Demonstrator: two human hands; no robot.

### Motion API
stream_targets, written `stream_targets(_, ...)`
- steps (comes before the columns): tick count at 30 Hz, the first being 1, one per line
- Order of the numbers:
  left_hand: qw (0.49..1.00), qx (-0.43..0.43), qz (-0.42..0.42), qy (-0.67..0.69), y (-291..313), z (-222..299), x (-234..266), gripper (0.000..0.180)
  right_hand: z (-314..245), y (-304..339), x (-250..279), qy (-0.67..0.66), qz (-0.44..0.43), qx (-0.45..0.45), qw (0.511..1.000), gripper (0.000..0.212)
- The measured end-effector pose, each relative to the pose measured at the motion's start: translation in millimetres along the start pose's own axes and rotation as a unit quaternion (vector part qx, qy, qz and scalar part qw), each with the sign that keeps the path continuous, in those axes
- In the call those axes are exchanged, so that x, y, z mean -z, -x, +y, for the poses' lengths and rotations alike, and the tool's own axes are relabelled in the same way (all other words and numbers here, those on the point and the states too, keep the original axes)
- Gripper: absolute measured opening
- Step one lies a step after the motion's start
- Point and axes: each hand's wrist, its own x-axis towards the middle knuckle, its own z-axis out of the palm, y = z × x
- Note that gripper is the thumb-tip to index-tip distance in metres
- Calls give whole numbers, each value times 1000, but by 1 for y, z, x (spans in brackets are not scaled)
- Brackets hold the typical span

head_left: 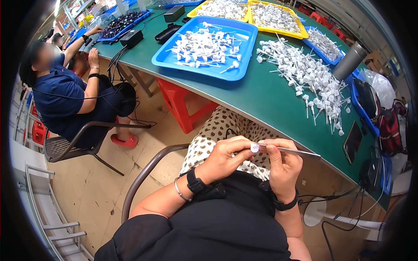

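Note:
Over my lap, my left hand (230,153) is closed in a pinch on a small white plastic piece (254,148) with a round head. My right hand (284,163) is closed around a slim, pointed grey metal tool (300,152). The tool's inner end meets the white piece between my fingertips; its other end sticks out to the right, by the table edge. Whether the tool is one blade or a pair of tweezers cannot be told. Beyond my hands, a blue tray (163,58) holds white stemmed pieces, and a loose pile (309,71) of them lies to its right.
Yellow trays (300,35) of white parts stand at the back of the green table (270,102). On the right are a grey flask (349,61), a phone (352,142) and cables. A seated co-worker (65,87) is on the left, with a red stool (178,104) between us.

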Motion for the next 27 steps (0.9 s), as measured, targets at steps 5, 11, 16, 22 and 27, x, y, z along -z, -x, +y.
stream_targets(5, 1000, 4, 4, 13, 0, 1, 0, 18, -3, 0, -2, -51, 19, -48, 997, 9)
stream_targets(11, 1000, 3, 21, 7, 0, 2, 0, 18, -1, -1, -2, 6, 1, -23, 1000, 10)
stream_targets(16, 1000, -1, 22, -8, 0, 0, -1, 17, -2, 0, -3, 1, 9, -33, 999, 9)
stream_targets(22, 1000, -4, 23, -18, 1, 1, -1, 17, 1, 1, -3, 12, 9, -23, 1000, 9)
stream_targets(27, 999, -12, 23, -34, 1, -1, -1, 17, 0, 1, -3, 30, 8, -15, 999, 8)
